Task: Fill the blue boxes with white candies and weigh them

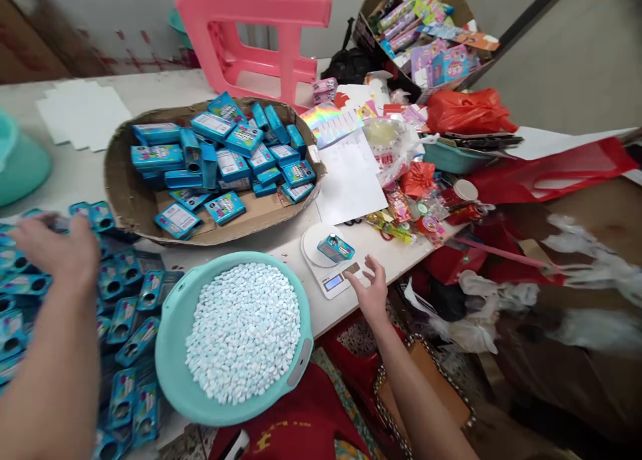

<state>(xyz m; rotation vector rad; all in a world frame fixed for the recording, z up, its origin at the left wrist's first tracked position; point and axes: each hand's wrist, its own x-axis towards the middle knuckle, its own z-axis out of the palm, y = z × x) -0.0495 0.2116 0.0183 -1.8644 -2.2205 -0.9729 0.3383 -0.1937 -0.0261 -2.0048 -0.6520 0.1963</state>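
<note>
My left hand [57, 243] reaches over a crowd of small blue boxes [123, 319] standing on the table at the left, their round holes facing up. Its fingers are spread, and I cannot tell whether they touch a box. My right hand [370, 289] hovers empty beside a white digital scale [328, 273], thumb and fingers apart. A single blue box [336, 248] lies on the scale's round plate. Between my arms sits a turquoise basin [173, 373] with small pale blue and white candies [245, 333] in it.
Behind the basin, a cardboard tray [210, 229] holds many blue boxes. A pink stool [255, 2] stands on the table at the back. White papers [351, 179], plastic bags and packaging clutter the right side. A turquoise bucket [20, 159] is at far left.
</note>
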